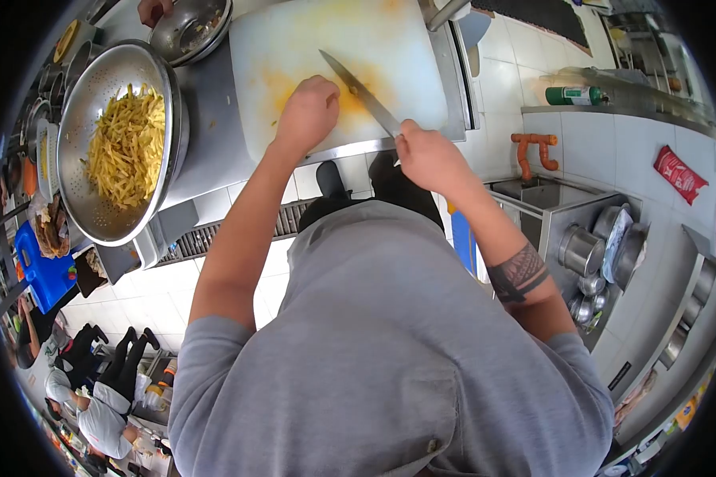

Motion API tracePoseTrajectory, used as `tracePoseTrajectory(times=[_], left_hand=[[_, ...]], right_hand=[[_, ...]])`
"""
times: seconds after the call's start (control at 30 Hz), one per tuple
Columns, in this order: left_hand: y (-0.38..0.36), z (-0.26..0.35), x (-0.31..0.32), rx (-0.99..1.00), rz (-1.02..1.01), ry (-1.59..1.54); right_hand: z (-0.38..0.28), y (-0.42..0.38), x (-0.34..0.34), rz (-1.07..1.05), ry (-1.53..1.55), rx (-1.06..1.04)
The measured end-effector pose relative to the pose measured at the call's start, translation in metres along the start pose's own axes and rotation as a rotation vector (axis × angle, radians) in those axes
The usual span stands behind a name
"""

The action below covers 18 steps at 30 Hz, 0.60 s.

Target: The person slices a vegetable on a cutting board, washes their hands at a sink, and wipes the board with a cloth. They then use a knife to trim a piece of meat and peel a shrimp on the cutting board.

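My right hand (431, 161) grips a kitchen knife (363, 95) by its handle, the long blade pointing up and left over the cutting board (326, 30). My left hand (310, 115) is closed above the board's near part, left of the blade. Its curled fingertips are turned away, so I cannot make out what they hold, if anything. Orange-yellow stains and small scraps mark the white board around the blade. To the left, a large steel colander (73, 147) holds a heap of yellow cut strips (127, 151), which look like potato.
Another person's hand (154, 9) touches a metal bowl (184, 33) behind the colander. Pots (581, 250) are stacked on a shelf at right. A green bottle (573, 96) lies on the ledge. Several people (103, 417) stand at lower left, beyond a blue plastic item (44, 270).
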State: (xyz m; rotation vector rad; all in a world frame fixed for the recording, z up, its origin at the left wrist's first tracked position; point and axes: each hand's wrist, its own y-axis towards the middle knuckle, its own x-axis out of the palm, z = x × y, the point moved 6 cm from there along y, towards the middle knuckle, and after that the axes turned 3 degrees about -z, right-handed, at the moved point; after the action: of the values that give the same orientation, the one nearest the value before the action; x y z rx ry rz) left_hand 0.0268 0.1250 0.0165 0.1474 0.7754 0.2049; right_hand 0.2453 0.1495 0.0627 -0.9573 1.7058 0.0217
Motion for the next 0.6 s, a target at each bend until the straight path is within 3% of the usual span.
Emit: tracePoseTrajectory(times=[0.1,0.13,0.2,0.23,0.3,0.4,0.6], left_hand=[[-0.003,-0.004,0.004,-0.11,0.057,-0.035],[-0.003,-0.001,0.009,-0.112,0.064,-0.034],[0.0,-0.001,0.02,-0.288,0.142,-0.405],[0.006,0.003,0.02,-0.287,0.148,-0.404],[0.006,0.006,0.057,-0.728,-0.024,-1.79],[0.014,0.022,0.056,-0.6,-0.042,-1.881],[0.0,-0.02,0.052,-0.717,0.114,-1.518]], right_hand=[[0.016,-0.008,-0.015,0.046,0.166,-0.018],[0.025,-0.011,-0.012,-0.054,0.371,0.055],[0.034,-0.017,-0.002,-0.257,0.779,0.202],[0.032,-0.019,-0.002,-0.258,0.776,0.197],[0.022,-0.024,0.003,-0.323,1.067,0.2],[0.016,-0.015,0.005,-0.299,1.077,0.224],[0.03,-0.013,-0.002,-0.175,1.11,0.274]])
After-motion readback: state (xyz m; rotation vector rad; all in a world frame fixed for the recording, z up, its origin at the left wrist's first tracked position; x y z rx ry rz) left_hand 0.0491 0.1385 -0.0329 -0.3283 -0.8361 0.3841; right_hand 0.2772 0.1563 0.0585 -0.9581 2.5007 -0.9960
